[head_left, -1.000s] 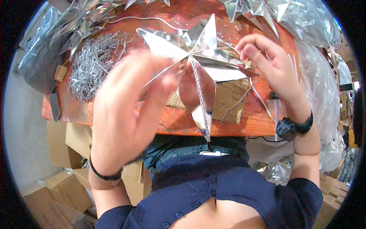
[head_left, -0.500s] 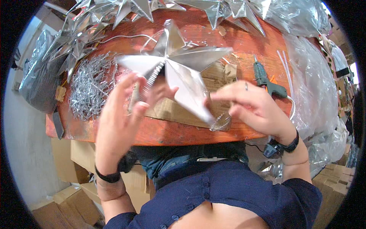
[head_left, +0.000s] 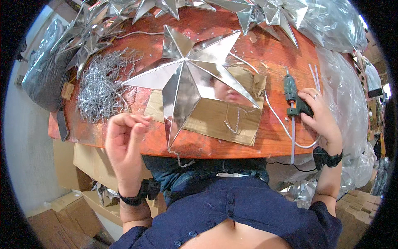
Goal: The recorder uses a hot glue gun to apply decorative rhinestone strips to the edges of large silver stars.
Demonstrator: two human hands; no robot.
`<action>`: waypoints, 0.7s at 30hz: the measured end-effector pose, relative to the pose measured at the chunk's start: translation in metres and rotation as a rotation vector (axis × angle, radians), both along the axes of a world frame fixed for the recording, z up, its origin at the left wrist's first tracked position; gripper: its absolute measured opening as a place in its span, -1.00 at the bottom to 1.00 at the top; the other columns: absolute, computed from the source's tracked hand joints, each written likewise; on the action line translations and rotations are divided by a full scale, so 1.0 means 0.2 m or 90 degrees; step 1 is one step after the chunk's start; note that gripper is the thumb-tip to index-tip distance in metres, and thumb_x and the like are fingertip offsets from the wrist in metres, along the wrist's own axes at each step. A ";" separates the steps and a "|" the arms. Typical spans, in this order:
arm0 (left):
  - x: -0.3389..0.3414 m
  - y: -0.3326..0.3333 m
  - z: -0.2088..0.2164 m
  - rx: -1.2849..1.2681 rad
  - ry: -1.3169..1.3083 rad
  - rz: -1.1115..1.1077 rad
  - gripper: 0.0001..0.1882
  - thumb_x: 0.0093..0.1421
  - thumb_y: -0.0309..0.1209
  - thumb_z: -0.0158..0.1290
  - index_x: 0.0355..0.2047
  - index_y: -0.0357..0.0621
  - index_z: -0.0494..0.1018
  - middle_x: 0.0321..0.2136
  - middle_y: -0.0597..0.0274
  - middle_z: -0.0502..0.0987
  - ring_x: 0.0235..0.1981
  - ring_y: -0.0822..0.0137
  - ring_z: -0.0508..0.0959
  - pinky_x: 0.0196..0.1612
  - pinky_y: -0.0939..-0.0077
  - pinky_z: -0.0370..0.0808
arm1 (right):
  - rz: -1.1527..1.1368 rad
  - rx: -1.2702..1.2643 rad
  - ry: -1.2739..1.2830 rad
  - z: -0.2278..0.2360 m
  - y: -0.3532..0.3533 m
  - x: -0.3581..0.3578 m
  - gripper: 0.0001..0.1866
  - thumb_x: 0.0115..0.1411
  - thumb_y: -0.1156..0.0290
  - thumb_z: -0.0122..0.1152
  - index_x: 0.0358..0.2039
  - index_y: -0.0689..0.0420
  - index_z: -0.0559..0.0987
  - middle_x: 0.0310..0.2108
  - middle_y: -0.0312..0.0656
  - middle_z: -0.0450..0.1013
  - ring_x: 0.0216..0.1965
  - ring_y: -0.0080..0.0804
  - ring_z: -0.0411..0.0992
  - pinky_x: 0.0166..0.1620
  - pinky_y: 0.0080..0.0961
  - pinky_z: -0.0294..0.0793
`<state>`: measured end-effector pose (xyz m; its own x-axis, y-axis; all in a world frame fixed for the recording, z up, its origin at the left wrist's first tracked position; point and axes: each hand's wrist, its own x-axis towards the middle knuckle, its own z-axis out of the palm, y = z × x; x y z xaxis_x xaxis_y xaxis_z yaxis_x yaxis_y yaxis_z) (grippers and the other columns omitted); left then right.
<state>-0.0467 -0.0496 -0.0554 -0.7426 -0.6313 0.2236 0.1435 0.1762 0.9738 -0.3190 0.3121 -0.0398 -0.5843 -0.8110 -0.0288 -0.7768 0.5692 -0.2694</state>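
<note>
Right hand (head_left: 320, 116) grips the glue gun (head_left: 291, 90); left hand (head_left: 125, 139) is nearly pinched, contents unclear. Keep the nozzle (head_left: 287, 71) off the star (head_left: 186, 71).

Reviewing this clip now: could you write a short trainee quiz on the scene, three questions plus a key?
1. Open question: which tool is the person's right hand touching?
2. Multiple choice: where does the tangle of silver strands lie relative to the large five-pointed silver star?
A) to the right
B) to the left
C) directly underneath
3. Fill in the blank: in this view, the star partly covers a flat piece of ____.

Key:
1. The hot glue gun
2. B
3. Cardboard
</note>
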 end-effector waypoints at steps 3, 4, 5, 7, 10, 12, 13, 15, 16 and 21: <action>0.04 0.02 -0.08 0.069 -0.042 -0.028 -0.96 0.29 -0.62 -0.04 -0.27 -0.27 0.34 -0.32 0.20 0.50 -0.29 0.44 0.52 -0.13 0.57 0.48 | 0.072 0.062 0.069 0.05 -0.02 -0.05 -0.45 -0.08 0.59 0.14 0.02 0.24 0.42 0.00 0.00 0.37 0.11 0.01 0.30 0.19 -0.23 0.29; 0.04 0.02 -0.09 0.100 -0.090 -0.029 -0.95 0.29 -0.62 -0.03 -0.25 -0.29 0.35 -0.34 0.23 0.50 -0.32 0.47 0.52 -0.15 0.61 0.48 | 0.087 0.035 0.130 0.08 -0.03 -0.07 -0.47 -0.08 0.59 0.15 0.00 0.23 0.44 -0.03 -0.03 0.40 0.07 -0.06 0.34 0.16 -0.27 0.32; 0.04 0.01 -0.14 0.091 -0.077 -0.013 -0.93 0.29 -0.62 -0.02 -0.21 -0.32 0.38 -0.34 0.23 0.53 -0.31 0.48 0.54 -0.18 0.65 0.49 | 0.103 0.006 0.191 0.11 -0.04 -0.08 -0.49 -0.08 0.59 0.16 -0.02 0.22 0.46 -0.05 -0.06 0.42 0.03 -0.13 0.39 0.12 -0.31 0.35; 0.02 0.01 -0.16 0.078 -0.069 -0.007 -0.92 0.29 -0.63 -0.02 -0.21 -0.33 0.38 -0.33 0.21 0.54 -0.29 0.46 0.56 -0.18 0.64 0.50 | -0.035 -0.165 0.021 0.18 -0.15 -0.01 -0.53 -0.04 0.58 0.17 -0.02 0.20 0.47 -0.07 -0.11 0.43 -0.01 -0.24 0.41 0.10 -0.38 0.35; -0.01 -0.02 -0.19 0.037 -0.051 -0.009 -0.92 0.29 -0.63 -0.02 -0.21 -0.34 0.39 -0.33 0.19 0.55 -0.26 0.42 0.59 -0.18 0.61 0.51 | -0.022 -0.459 -0.010 0.19 -0.39 0.02 -0.67 0.15 0.49 0.23 -0.04 0.18 0.49 -0.16 -0.29 0.46 -0.10 -0.50 0.39 -0.01 -0.53 0.37; 0.01 -0.04 -0.22 0.012 -0.048 0.004 -0.92 0.29 -0.63 -0.02 -0.21 -0.35 0.39 -0.33 0.18 0.56 -0.24 0.41 0.60 -0.18 0.60 0.52 | -0.086 -0.481 -0.047 0.28 -0.62 0.19 -0.62 0.05 0.41 0.41 -0.12 0.19 0.53 -0.22 -0.31 0.48 -0.17 -0.53 0.42 -0.07 -0.54 0.40; 0.01 -0.03 -0.23 0.028 -0.021 0.024 -0.93 0.29 -0.64 -0.02 -0.22 -0.34 0.38 -0.35 0.19 0.56 -0.27 0.41 0.60 -0.19 0.59 0.53 | -0.081 -0.478 -0.048 0.29 -0.66 0.22 -0.62 0.05 0.41 0.41 -0.12 0.19 0.53 -0.22 -0.31 0.48 -0.17 -0.53 0.42 -0.07 -0.54 0.40; 0.01 -0.03 -0.24 0.046 0.005 0.048 -0.93 0.28 -0.64 -0.02 -0.23 -0.34 0.38 -0.37 0.19 0.56 -0.30 0.41 0.60 -0.20 0.59 0.53 | 0.015 -0.519 -0.274 0.30 -0.73 0.27 -0.53 -0.13 0.33 0.57 -0.22 0.17 0.56 -0.30 -0.38 0.50 -0.26 -0.57 0.44 -0.12 -0.58 0.40; 0.02 -0.02 -0.25 0.043 0.009 0.068 -0.95 0.30 -0.56 -0.01 -0.27 -0.29 0.36 -0.43 0.21 0.52 -0.37 0.39 0.57 -0.21 0.51 0.54 | -0.062 -0.465 -0.295 0.34 -0.79 0.32 -0.44 -0.27 0.21 0.64 -0.26 0.16 0.57 -0.39 -0.39 0.50 -0.34 -0.59 0.45 -0.20 -0.59 0.42; 0.03 -0.01 -0.23 0.063 0.040 0.077 -0.84 0.32 -0.43 0.02 -0.35 -0.23 0.31 -0.55 0.23 0.43 -0.49 0.35 0.51 -0.29 0.38 0.56 | 0.026 -0.365 -0.031 0.26 -0.81 0.26 -0.30 -0.15 -0.14 0.47 -0.23 0.27 0.59 -0.32 -0.26 0.56 -0.30 -0.52 0.50 -0.21 -0.59 0.45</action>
<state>-0.0416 -0.0514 -0.1022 -0.6461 -0.7368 0.1995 0.1874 0.1002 0.9772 -0.2662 0.1499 0.0120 -0.5613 -0.7264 0.3965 -0.7742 0.2916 -0.5617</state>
